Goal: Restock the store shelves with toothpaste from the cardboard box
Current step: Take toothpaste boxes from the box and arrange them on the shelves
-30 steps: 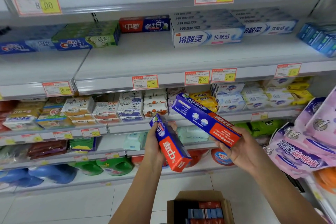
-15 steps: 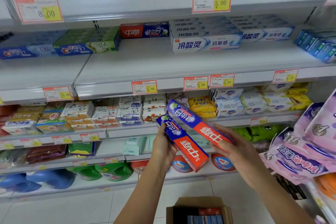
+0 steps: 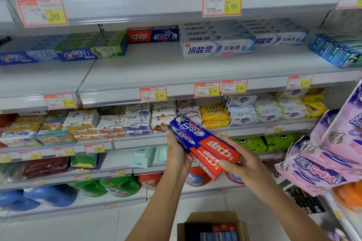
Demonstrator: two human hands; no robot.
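Across the middle of the view runs the toothpaste shelf (image 3: 156, 68), with a wide bare stretch of it lying in front of one matching red-and-blue carton (image 3: 151, 35) set lengthwise at the back. Down on the floor tiles (image 3: 78, 227), at the bottom edge, the cardboard box (image 3: 197, 218) stands with its flaps open and spare cartons (image 3: 221, 234) showing inside. Between the two, in front of the soap shelf (image 3: 137, 143), two toothpaste cartons (image 3: 197, 148) are held as a pair. The upper carton (image 3: 203, 137) lies flush on the lower carton (image 3: 205, 164), both tilted with blue ends up to the left and red ends down to the right. The left hand (image 3: 177, 155) curls round the blue ends from beneath. The right hand (image 3: 243, 164) clamps the red ends, its fingers (image 3: 229, 163) pressed against the printed card. By the look of them these are light, stiff-walled packs of thin glossy card, so weight should be no trouble. The likelier nuisance is one sliding off the other, since the coated faces probably offer little friction. The long side walls should bear a squeeze well, whereas the tuck-flap ends may dent or pop open. A hold across the long sides near the middle, with the edges kept aligned, looks the soundest way to lift them onto that bare stretch.
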